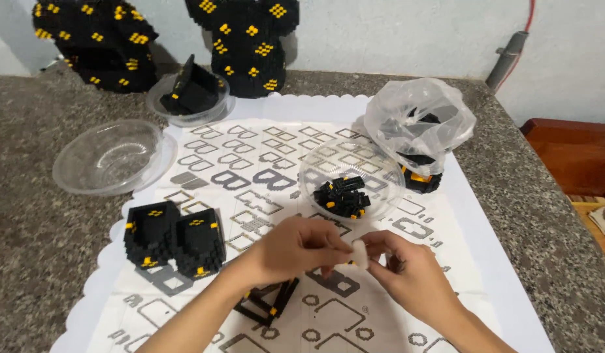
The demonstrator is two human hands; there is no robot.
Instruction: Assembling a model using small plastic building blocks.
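The left hand and right hand meet above the printed sheet, fingers pinched together on a small white piece held between them; a speck of yellow shows at its lower edge. Under the left wrist lies a flat black frame of bricks. Just beyond the hands, a clear bowl holds loose black and yellow bricks. Two black brick blocks stand on the sheet to the left. An empty bowl sits on the stone worktop, and a plastic bag rests far right.
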